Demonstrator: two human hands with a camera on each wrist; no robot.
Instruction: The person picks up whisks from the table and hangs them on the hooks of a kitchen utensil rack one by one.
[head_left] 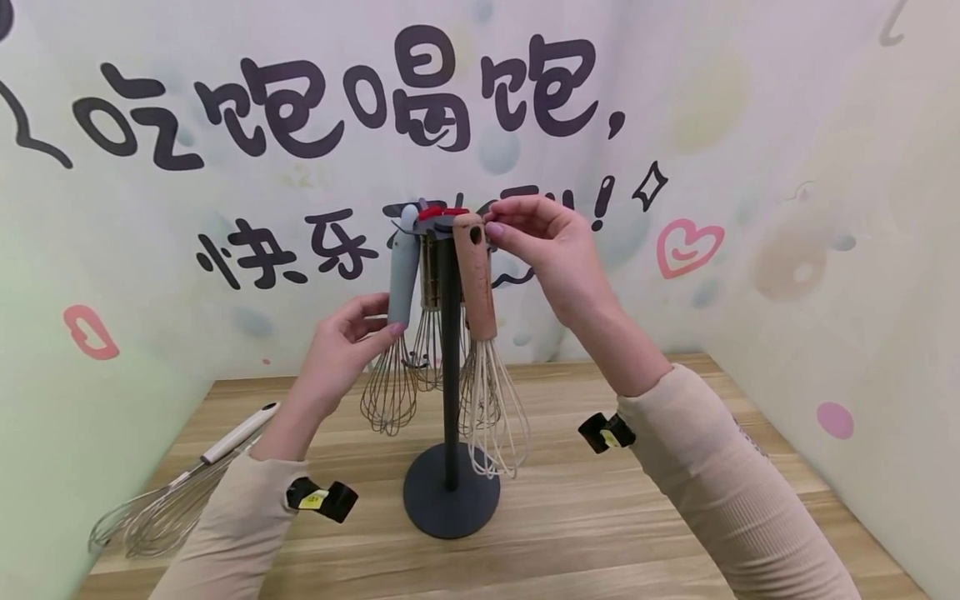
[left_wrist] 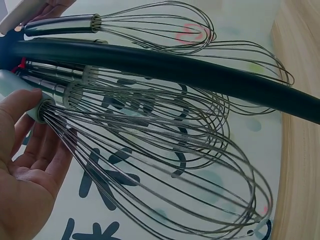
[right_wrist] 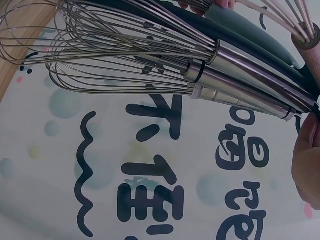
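Observation:
A dark whisk stand (head_left: 451, 367) with a round base and red bits on its top rack stands upright in the head view. My left hand (head_left: 345, 350) pinches the lower end of a light blue whisk handle (head_left: 402, 279) hanging at the left of the rack; its wire loops (left_wrist: 200, 175) spread below. My right hand (head_left: 558, 250) is raised at the rack's right edge, thumb and fingertips pinching there beside the top of a pinkish whisk handle (head_left: 476, 283). Several metal-handled whisks (right_wrist: 255, 75) hang behind the pole.
Whisks lie on the wooden table at the left, one with a white handle (head_left: 232, 435). A printed backdrop (head_left: 750, 125) with large black characters rises behind the table. Black straps (head_left: 322, 500) with small yellow labels sit at both sleeves.

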